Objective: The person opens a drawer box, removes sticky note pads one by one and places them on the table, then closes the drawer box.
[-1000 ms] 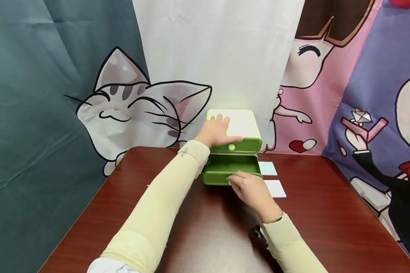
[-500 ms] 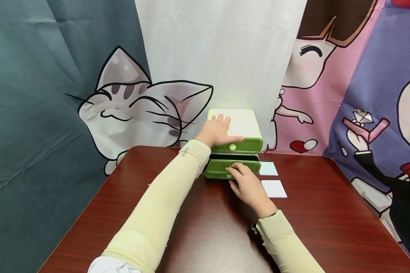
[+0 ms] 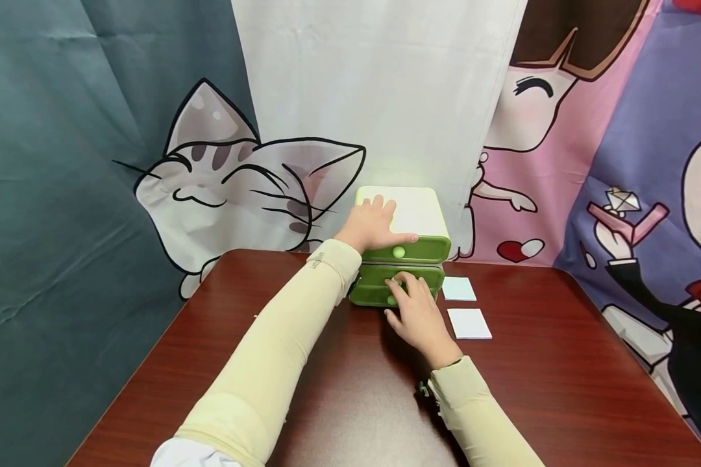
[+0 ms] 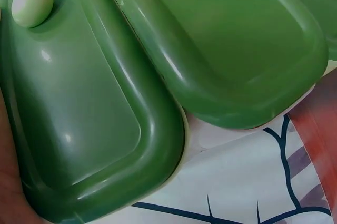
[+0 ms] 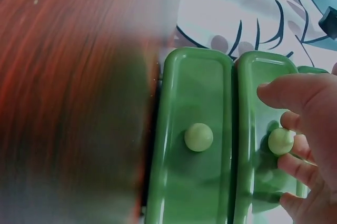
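Note:
A small drawer cabinet [image 3: 423,207] with a white top and green drawers stands at the back of the table. My left hand [image 3: 369,224] lies on its top with fingers spread, the thumb reaching past the upper drawer's front. My right hand [image 3: 417,318] is at the drawer below, its fingers spread around the pale green knob [image 5: 280,141]. That drawer [image 4: 247,34] sits level with its neighbours, pushed in. Beneath it, the bottom drawer [image 5: 198,87] shows its own knob [image 5: 198,137]. In the left wrist view the top drawer [image 4: 100,108] is also in.
Two square white paper notes [image 3: 469,323] lie on the brown table [image 3: 537,389], right of the cabinet. A printed cloth [image 3: 380,84] with cartoon figures hangs close behind the table.
The lower drawer, pulled out one second ago, has slid back into the cabinet. My right hand has moved forward with it, its fingers now more spread. The left hand stays on top.

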`<state>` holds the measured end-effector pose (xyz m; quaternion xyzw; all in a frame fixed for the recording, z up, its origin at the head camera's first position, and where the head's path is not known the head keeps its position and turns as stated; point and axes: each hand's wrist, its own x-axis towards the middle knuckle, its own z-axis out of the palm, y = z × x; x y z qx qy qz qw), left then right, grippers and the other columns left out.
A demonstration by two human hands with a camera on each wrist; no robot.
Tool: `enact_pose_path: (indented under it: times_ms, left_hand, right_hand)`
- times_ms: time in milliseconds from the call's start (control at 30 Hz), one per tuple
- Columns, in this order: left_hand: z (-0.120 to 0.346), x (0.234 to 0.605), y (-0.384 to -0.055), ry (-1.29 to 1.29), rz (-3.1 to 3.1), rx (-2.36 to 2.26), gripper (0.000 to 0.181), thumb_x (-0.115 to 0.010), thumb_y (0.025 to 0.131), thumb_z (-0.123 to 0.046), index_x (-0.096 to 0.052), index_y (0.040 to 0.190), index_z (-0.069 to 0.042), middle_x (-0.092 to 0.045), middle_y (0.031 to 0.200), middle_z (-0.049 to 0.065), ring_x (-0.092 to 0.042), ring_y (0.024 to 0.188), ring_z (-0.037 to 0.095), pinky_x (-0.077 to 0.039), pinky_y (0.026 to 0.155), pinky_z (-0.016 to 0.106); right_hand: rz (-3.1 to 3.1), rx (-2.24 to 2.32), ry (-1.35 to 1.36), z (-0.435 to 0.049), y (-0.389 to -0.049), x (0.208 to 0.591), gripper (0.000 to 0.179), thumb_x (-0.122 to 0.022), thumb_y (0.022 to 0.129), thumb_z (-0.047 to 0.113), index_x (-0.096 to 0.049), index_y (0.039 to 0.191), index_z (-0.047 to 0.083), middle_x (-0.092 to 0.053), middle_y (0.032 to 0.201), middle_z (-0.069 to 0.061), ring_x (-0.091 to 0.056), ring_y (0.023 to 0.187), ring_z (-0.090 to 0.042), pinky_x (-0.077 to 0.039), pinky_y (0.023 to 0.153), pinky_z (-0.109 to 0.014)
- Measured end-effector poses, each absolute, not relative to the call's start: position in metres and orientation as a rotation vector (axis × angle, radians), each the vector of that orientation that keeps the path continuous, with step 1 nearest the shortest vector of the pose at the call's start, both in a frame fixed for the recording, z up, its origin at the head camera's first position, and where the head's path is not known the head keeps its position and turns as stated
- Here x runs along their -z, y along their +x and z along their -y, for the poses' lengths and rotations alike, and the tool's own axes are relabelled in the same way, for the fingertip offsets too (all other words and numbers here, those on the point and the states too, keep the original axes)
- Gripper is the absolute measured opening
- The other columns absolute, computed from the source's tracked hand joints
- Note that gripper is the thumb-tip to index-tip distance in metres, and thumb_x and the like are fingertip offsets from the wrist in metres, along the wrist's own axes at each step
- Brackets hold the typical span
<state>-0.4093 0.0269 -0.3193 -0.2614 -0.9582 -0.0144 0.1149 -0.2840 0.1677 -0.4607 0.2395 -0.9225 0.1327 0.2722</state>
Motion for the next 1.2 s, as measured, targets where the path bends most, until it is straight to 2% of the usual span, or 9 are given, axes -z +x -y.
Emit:
enact_pose_path:
  times_ms: [233,900,1200]
  left_hand:
    - [-0.0278,0.3192,-0.4094,-0.762,2.813,0.040,0.095,-0.040,0.079,-0.092,-0.049,0.136,-0.017,-0.051,0.130,0.011,-0.056,0.112,0.034,-0.052,0.083,0.044]
    - [-0.0270,0.3212,-0.4076,-0.771,2.821,0.047,0.098,-0.039,0.079,-0.092,-0.047,0.142,-0.017,-0.050,0.136,0.011,-0.054,0.120,0.037,-0.053,0.086,0.046]
    - [-0.0251,0.3152,-0.4057,-0.804,2.829,0.075,0.099,-0.040,0.081,-0.090,-0.045,0.146,-0.016,-0.048,0.139,0.015,-0.052,0.123,0.040,-0.051,0.090,0.048]
  right_hand:
    - [2.483,-0.423,0.615,-0.1675,-0.2912,0.4657,0.060,-0.080,0.081,0.020,-0.059,0.136,0.006,-0.047,0.132,-0.015,-0.047,0.126,-0.036,-0.026,0.115,-0.059]
    - [2.538,-0.419,0.573,-0.1638,-0.2909,0.4706,0.067,-0.080,0.081,0.023,-0.055,0.142,0.009,-0.041,0.144,-0.014,-0.040,0.137,-0.036,-0.022,0.117,-0.061]
    - [2.474,-0.590,0.625,-0.1676,-0.2948,0.4709,0.053,-0.077,0.083,0.022,-0.062,0.133,0.012,-0.040,0.144,-0.017,-0.040,0.133,-0.040,-0.023,0.116,-0.062]
